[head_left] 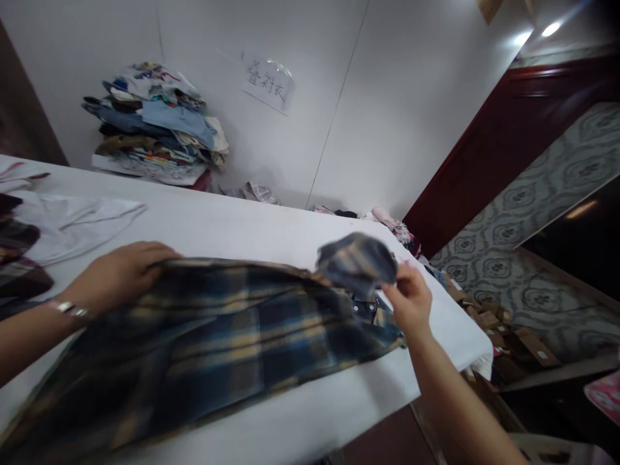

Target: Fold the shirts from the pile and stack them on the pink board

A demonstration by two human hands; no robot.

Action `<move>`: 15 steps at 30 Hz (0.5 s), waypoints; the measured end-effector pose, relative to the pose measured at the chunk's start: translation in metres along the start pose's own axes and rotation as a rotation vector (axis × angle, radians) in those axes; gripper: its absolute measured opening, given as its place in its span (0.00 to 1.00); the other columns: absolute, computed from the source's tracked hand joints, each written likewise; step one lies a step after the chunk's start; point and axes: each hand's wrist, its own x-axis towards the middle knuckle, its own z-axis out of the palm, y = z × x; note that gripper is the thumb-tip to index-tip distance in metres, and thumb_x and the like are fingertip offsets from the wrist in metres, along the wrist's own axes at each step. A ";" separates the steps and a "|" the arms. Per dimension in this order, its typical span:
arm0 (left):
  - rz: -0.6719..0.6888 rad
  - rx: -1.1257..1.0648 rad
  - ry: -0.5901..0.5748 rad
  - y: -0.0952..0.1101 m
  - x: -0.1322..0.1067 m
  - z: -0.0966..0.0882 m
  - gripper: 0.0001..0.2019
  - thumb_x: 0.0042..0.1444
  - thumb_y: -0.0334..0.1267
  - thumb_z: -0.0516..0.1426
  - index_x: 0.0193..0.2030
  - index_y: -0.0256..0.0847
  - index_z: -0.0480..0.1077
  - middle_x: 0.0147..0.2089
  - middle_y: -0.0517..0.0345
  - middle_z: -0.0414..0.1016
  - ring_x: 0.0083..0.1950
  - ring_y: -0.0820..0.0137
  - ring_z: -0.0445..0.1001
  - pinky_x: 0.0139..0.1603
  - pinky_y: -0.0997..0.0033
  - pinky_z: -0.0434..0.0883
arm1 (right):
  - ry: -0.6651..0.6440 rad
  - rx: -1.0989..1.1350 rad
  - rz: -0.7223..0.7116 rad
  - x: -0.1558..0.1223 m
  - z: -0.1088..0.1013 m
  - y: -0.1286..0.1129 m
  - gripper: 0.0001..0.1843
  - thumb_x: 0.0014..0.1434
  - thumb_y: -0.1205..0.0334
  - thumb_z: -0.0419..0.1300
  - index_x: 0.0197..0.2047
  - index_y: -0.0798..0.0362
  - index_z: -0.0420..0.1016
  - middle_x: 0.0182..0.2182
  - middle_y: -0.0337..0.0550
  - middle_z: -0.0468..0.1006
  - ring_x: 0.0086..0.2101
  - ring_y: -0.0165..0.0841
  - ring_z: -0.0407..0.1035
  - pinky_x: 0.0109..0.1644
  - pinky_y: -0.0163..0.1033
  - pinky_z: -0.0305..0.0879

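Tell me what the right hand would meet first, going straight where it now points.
Likely the raised part of the navy-and-tan plaid fabric shirt, which the right hand apparently pinches; depth beyond is unclear.

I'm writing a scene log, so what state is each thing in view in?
Plaid shirt: spread out, one part raised
Left hand: touching the shirt; grip unclear
Right hand: pinching the raised part
White garment: creased on the table
Checked garment: bunched, partly cut off
Clothes pile: heaped
Sign: fixed to wall
Light: lit
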 end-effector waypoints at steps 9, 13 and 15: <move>0.050 0.020 -0.292 0.017 -0.081 0.027 0.23 0.45 0.36 0.45 0.42 0.49 0.77 0.49 0.56 0.77 0.47 0.62 0.75 0.50 0.64 0.70 | -0.716 -0.010 0.229 -0.123 -0.021 0.010 0.26 0.53 0.66 0.58 0.56 0.40 0.68 0.47 0.41 0.76 0.51 0.40 0.67 0.59 0.51 0.58; 0.025 0.044 -0.269 0.027 -0.077 0.021 0.23 0.48 0.36 0.44 0.43 0.47 0.77 0.48 0.54 0.76 0.48 0.63 0.75 0.50 0.65 0.69 | -0.709 0.013 0.150 -0.064 -0.016 0.006 0.19 0.57 0.59 0.56 0.53 0.46 0.72 0.52 0.45 0.74 0.54 0.40 0.65 0.59 0.48 0.59; 0.021 0.066 -0.259 0.027 -0.076 0.023 0.23 0.49 0.36 0.44 0.44 0.45 0.76 0.49 0.53 0.76 0.49 0.63 0.74 0.52 0.65 0.69 | -0.508 -0.104 0.204 -0.025 0.000 0.024 0.18 0.59 0.55 0.54 0.51 0.50 0.72 0.48 0.46 0.77 0.49 0.38 0.70 0.55 0.45 0.63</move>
